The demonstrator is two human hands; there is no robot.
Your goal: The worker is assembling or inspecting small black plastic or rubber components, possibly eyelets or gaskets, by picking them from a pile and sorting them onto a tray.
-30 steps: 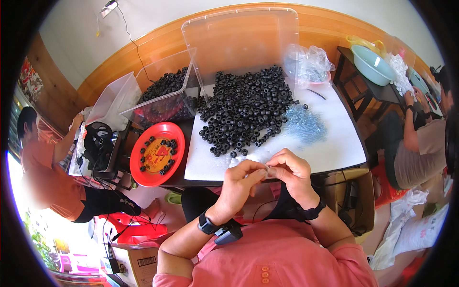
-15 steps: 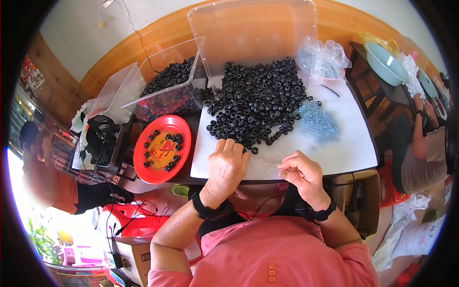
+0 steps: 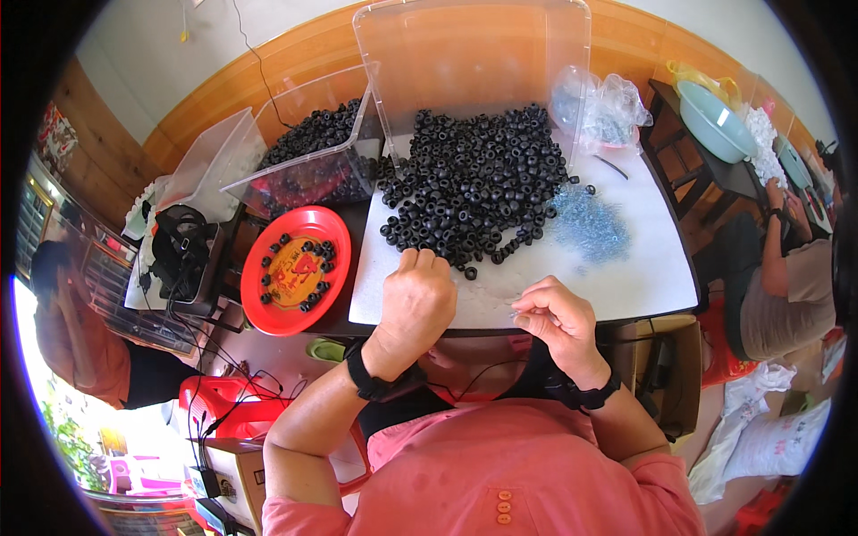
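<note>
Over the front edge of the white tabletop, my left hand is closed with its back upward, and whatever its fingers hold is hidden. It sits just in front of a large heap of black ring-shaped plastic parts. A short way to the right, my right hand pinches a tiny, thin, clear piece between thumb and forefinger. Beyond that hand lies a pile of small pale-blue translucent pieces. One black ring rests apart at the heap's near edge.
At left, a red plate carries several black parts. Behind it stands a clear bin of more rings. A tipped clear bin backs the heap, beside a plastic bag. People sit at left and right.
My left hand has turned slightly, its fingers curled further and its thumb less visible. My right hand keeps its pinch. The view has shifted a little, and the person at left has moved.
</note>
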